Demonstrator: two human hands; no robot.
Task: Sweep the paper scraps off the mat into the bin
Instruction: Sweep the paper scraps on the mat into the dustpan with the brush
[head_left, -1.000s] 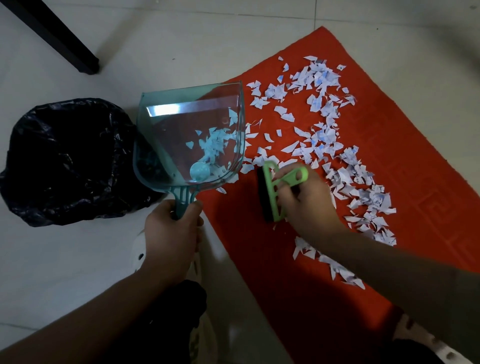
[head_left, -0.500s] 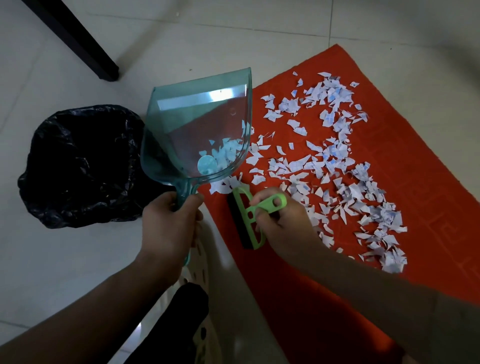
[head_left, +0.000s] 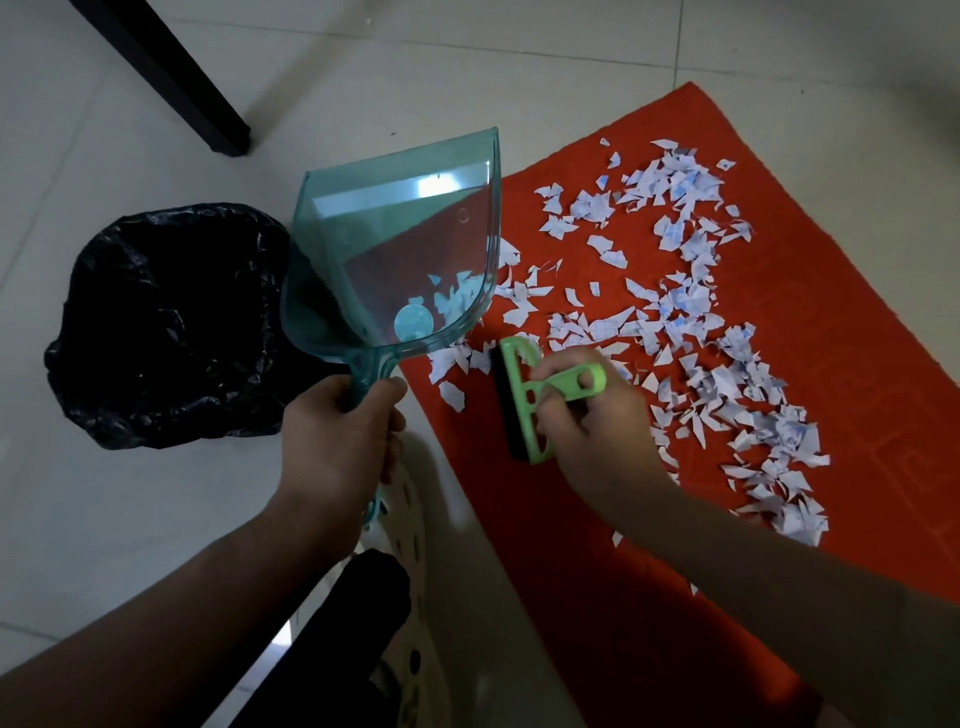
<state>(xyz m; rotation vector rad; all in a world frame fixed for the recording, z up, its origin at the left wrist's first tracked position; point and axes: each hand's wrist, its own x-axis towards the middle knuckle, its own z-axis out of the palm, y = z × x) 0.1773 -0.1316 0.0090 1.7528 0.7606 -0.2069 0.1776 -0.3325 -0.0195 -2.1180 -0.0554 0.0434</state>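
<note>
While curled round the green brush (head_left: 524, 400), right-hand fingers (head_left: 563, 415) just beside paper scraps (head_left: 675, 322)

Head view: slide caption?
Left hand lifts translucent teal dustpan; right hand holds green brush on scrap-strewn red mat.

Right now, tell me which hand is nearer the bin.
Left. The left hand grips the dustpan handle just beside the bin; the right hand holds the brush farther off, over the mat.

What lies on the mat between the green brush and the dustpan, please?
In the head view, a few white paper scraps lie on the red mat between the green brush and the dustpan.
</note>
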